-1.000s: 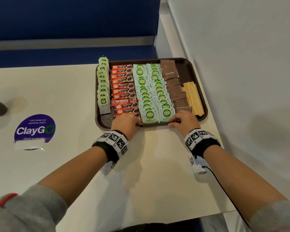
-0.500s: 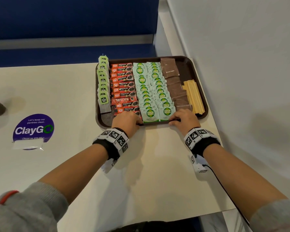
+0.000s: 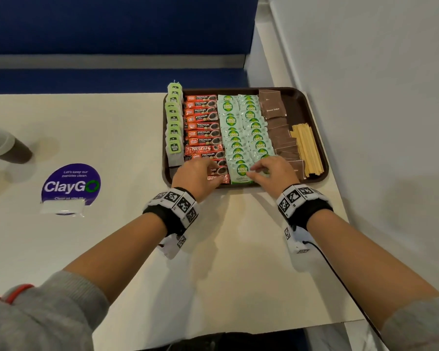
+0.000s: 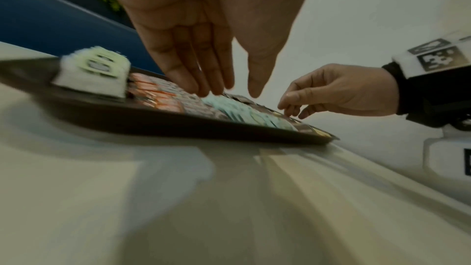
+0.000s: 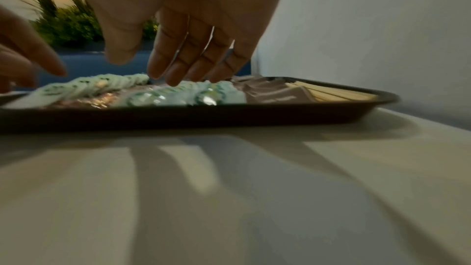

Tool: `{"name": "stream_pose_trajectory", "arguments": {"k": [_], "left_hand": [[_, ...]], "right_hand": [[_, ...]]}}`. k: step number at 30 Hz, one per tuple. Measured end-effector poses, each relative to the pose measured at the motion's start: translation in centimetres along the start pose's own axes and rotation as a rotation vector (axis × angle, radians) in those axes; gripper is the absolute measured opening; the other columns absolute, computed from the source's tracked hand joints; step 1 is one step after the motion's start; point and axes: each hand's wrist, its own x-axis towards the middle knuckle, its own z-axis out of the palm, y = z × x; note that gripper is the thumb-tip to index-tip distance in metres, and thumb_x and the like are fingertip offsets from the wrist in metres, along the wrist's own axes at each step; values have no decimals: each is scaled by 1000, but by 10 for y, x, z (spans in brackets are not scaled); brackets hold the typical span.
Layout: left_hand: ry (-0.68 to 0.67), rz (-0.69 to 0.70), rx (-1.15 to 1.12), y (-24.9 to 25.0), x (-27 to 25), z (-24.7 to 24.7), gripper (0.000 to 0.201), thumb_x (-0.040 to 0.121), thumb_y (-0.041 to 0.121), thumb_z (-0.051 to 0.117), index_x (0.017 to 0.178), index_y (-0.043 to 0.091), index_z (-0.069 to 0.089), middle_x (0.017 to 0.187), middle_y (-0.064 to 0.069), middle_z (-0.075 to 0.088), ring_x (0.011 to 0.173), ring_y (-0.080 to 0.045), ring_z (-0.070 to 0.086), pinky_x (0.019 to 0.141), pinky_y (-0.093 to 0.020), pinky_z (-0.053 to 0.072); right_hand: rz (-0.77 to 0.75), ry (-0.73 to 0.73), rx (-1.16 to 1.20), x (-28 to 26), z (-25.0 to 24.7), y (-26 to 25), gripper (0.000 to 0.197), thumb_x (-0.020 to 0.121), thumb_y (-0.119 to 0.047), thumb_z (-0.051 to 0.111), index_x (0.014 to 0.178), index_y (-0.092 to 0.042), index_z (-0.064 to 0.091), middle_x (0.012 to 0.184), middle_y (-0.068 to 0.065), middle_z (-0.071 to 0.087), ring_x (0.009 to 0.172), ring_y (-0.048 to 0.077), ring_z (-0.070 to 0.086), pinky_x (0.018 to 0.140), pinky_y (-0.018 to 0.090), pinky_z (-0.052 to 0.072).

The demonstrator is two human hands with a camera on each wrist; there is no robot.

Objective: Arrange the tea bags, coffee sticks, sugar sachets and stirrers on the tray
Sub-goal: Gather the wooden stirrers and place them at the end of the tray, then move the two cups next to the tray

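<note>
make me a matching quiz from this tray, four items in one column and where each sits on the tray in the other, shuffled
Match each item with its place on the tray, as the head view shows it.

Items
1. tea bags
2. coffee sticks
3. brown sugar sachets
4. wooden stirrers

Places
A. far right column, beside the right rim
B. second column from the left, red wrappers
C. far left column, standing along the left rim
D. just left of the stirrers, right of the green and white sachets

Pairs: 1-C, 2-B, 3-D, 4-A
</note>
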Motion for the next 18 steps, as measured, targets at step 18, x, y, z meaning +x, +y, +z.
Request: {"name": "stream_pose_trajectory", "arguments": {"k": [18], "left_hand": [[628,-439,28,-228,-74,-157,88,74,35,75,144,20,25,156,-4,17,144,-28,14,113,-45,15]], "right_hand": [[-275,-205,155,52,133,-298,63,81,-31,71,135,-16,43,132,5,45,121,17,46,97,21,34]]}}
